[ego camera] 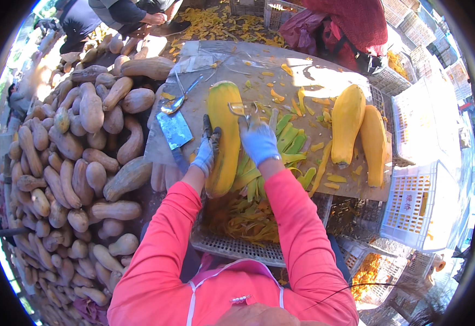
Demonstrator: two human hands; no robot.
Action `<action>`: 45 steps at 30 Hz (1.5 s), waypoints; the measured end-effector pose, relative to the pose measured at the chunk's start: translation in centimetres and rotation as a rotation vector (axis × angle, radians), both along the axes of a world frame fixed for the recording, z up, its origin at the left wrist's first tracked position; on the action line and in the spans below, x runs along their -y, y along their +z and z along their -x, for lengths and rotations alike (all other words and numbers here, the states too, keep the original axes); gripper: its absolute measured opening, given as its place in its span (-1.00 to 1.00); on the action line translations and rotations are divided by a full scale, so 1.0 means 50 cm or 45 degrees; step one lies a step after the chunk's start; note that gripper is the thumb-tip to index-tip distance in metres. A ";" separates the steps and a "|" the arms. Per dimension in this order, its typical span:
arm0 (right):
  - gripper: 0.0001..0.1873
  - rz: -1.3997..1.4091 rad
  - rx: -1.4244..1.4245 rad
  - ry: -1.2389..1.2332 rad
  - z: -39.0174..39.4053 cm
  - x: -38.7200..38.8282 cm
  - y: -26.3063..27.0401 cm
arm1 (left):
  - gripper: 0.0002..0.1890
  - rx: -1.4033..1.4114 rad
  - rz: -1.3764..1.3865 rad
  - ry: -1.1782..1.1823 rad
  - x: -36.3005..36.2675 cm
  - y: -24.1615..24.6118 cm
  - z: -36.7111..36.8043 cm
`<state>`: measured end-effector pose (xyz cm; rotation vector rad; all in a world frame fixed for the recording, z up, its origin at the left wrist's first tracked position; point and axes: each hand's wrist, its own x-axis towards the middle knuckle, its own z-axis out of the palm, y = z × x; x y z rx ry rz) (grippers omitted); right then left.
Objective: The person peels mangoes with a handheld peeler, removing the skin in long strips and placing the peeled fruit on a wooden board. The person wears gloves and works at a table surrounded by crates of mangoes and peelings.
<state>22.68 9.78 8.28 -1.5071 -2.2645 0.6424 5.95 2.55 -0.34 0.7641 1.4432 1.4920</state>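
Note:
A long, mostly peeled yellow squash [226,134] lies lengthwise before me on the table board [229,65], some green left at its far end. My left hand [208,148], in a glove with dark fingertips, rests against its left side. In my gloved right hand [258,136] is a Y-shaped peeler [241,108], its blade end at the squash's upper right side. Green and yellow peel strips [288,140] are heaped beside and below that hand. To the right lie two peeled squashes [347,124], side by side.
Left of the squash are a cleaver [174,129] and a metal spoon [173,105]. A crate of peelings [249,222] sits below the table's near edge. Unpeeled squashes [90,108] are piled at left. White plastic crates [410,203] stand at right. Other people [139,16] are across the table.

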 end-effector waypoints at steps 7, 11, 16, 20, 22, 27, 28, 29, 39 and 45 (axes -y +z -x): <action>-0.73 -0.069 0.288 0.632 -0.131 0.396 -0.083 | -0.26 -0.053 -0.028 0.061 0.025 -0.023 0.039; -0.66 0.762 -0.019 0.561 -0.234 0.514 -0.020 | -0.26 0.420 -0.120 0.217 0.007 -0.017 0.041; -0.69 0.060 -0.232 0.221 -0.130 0.196 0.016 | -0.30 -0.893 0.657 0.069 0.014 0.069 -0.022; -0.69 -0.244 0.076 0.322 -0.003 -0.081 0.006 | -0.29 -0.708 0.433 0.096 0.006 0.025 -0.024; -0.72 -0.072 0.075 0.322 0.033 -0.106 -0.005 | -0.28 -0.636 0.388 0.107 0.003 0.005 -0.016; -0.70 0.189 0.390 0.889 -0.098 0.016 0.006 | -0.27 -1.041 0.418 0.246 0.020 -0.037 -0.004; -0.70 0.201 0.373 0.988 -0.132 0.038 -0.007 | -0.27 -1.217 0.436 0.284 0.017 -0.051 -0.002; -0.70 0.223 0.322 0.881 -0.139 0.038 -0.005 | -0.28 -0.954 0.365 0.237 0.018 -0.062 0.001; -0.66 0.087 0.181 0.391 0.012 -0.077 -0.015 | -0.27 -0.407 0.408 0.141 0.000 -0.021 -0.013; -0.50 0.474 0.190 0.585 -0.094 -0.020 0.043 | -0.27 -0.354 0.190 0.285 0.013 -0.037 -0.005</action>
